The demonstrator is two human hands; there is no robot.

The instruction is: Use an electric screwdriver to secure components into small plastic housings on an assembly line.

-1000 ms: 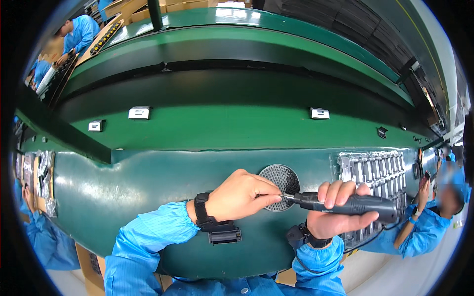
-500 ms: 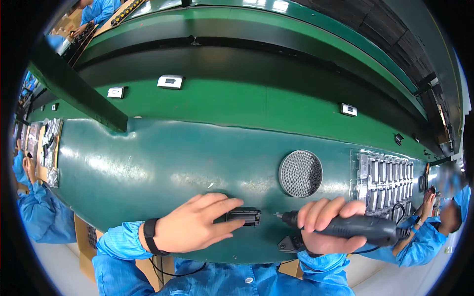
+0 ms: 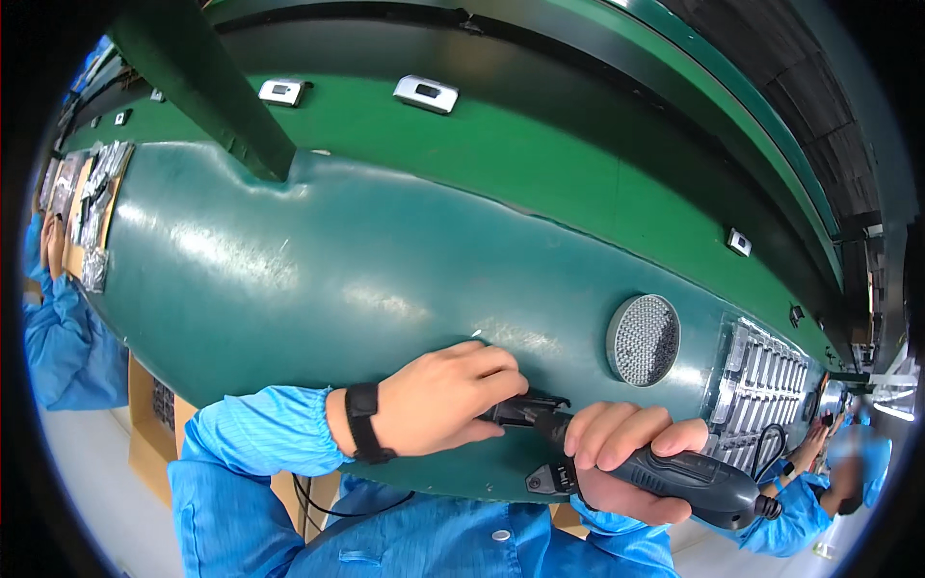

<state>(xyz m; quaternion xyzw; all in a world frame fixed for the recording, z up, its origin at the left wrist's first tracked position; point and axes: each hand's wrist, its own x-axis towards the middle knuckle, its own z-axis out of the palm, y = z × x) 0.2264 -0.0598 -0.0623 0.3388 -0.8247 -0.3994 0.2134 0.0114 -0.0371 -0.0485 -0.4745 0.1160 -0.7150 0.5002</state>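
Observation:
My left hand (image 3: 453,397) is closed on a small black plastic housing (image 3: 528,407), pinning it on the green table mat near the front edge. A dark grey electric screwdriver (image 3: 689,482) lies in my right hand (image 3: 621,460), fingers wrapped round its body. Its front end points left and meets the housing; the very tip is hidden against the black part. Beneath the screwdriver's front sits a small black bracket-like piece (image 3: 549,480). Beyond my right hand stands a round grey dish (image 3: 644,341) holding many tiny metal pieces that look like screws.
At right, a clear plastic tray (image 3: 761,380) holds several grey parts. A green conveyor belt (image 3: 540,164) behind the table carries white-and-black devices (image 3: 426,93). A green post (image 3: 207,87) rises at the far left. People in blue sleeves work at both sides.
The screwdriver has moved left until its front end reaches the housing. The view has tilted and shifted, so the dish and tray appear farther right.

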